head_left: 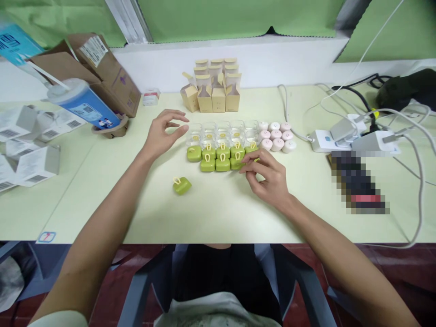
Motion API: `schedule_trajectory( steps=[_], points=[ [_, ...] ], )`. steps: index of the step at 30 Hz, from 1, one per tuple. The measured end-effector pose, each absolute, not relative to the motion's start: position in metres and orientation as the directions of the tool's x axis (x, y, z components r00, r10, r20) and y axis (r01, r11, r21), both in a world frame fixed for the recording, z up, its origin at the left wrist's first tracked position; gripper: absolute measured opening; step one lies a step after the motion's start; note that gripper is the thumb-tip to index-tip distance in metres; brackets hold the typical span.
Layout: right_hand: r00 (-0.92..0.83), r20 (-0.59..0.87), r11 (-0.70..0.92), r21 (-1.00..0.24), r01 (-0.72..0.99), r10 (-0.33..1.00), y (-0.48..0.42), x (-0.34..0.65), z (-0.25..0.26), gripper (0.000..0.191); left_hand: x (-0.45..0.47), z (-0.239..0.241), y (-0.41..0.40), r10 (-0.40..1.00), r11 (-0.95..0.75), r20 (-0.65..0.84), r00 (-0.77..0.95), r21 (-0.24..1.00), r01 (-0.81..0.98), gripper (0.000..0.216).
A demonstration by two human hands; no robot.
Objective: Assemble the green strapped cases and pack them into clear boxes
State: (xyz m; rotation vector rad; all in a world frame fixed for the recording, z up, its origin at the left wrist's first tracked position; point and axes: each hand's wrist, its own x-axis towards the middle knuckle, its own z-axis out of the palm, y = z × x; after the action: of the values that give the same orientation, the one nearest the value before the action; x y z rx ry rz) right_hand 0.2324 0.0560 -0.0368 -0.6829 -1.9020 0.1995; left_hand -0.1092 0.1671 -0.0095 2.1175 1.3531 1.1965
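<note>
Green pieces [223, 164] bunched in two rows on the worktop [211, 213], one stray green piece [182, 186] nearer the front edge.
Working remotely, I read this as a lining-up step: rows sit just in front of the clear cups [223, 138], pink and white round pieces [275, 135] right of those. Right hand [270, 177] is at the rows' right end; fingers hide the contact, so I can't tell if its grip has anything. Left hand [162, 134] hovers by the cups' left end, fingers apart, grip released, nothing in it. Stray lies apart, askew. If I take it next, I'd say that calls for a light pinch and squaring up without nudging the rows.
</note>
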Motion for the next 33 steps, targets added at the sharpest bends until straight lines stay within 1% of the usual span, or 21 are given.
schedule_trajectory(
  steps=[1,3,6,12,18,21,26,30,33],
  points=[
    [-0.283,0.789,0.821,-0.436,0.369,0.546,0.056,0.232,-0.037,0.033,-0.11,-0.008,0.158,0.842,-0.519,0.494,0.217,0.632,0.576,0.03],
    [-0.288,0.786,0.82,-0.436,0.37,0.547,0.055,0.232,-0.037,0.033,-0.111,-0.007,0.14,0.805,-0.58,0.506,0.31,0.557,0.594,0.029],
    [-0.289,0.789,0.823,-0.429,0.373,0.542,0.055,0.231,-0.038,0.033,-0.111,-0.012,0.122,0.786,-0.608,0.496,0.369,0.512,0.607,0.03],
    [-0.275,0.785,0.809,-0.433,0.398,0.555,0.056,0.233,-0.038,0.034,-0.11,-0.024,0.119,0.775,-0.622,0.519,0.362,0.525,0.581,0.029],
    [-0.28,0.78,0.805,-0.43,0.41,0.559,0.056,0.234,-0.038,0.033,-0.103,-0.022,0.113,0.82,-0.57,0.455,0.347,0.599,0.562,0.021],
    [-0.28,0.777,0.802,-0.434,0.412,0.564,0.056,0.234,-0.038,0.033,-0.1,-0.021,0.111,0.836,-0.543,0.453,0.31,0.6,0.587,0.019],
    [-0.279,0.766,0.79,-0.444,0.422,0.58,0.055,0.234,-0.038,0.034,-0.099,-0.026,0.113,0.871,-0.478,0.418,0.258,0.601,0.641,0.025],
    [-0.286,0.767,0.795,-0.44,0.418,0.575,0.055,0.233,-0.037,0.034,-0.097,-0.029,0.113,0.853,-0.498,0.456,0.253,0.566,0.657,0.027],
    [-0.282,0.771,0.796,-0.437,0.419,0.571,0.055,0.232,-0.038,0.034,-0.095,-0.028,0.112,0.849,-0.502,0.467,0.249,0.562,0.657,0.031]
  ],
)
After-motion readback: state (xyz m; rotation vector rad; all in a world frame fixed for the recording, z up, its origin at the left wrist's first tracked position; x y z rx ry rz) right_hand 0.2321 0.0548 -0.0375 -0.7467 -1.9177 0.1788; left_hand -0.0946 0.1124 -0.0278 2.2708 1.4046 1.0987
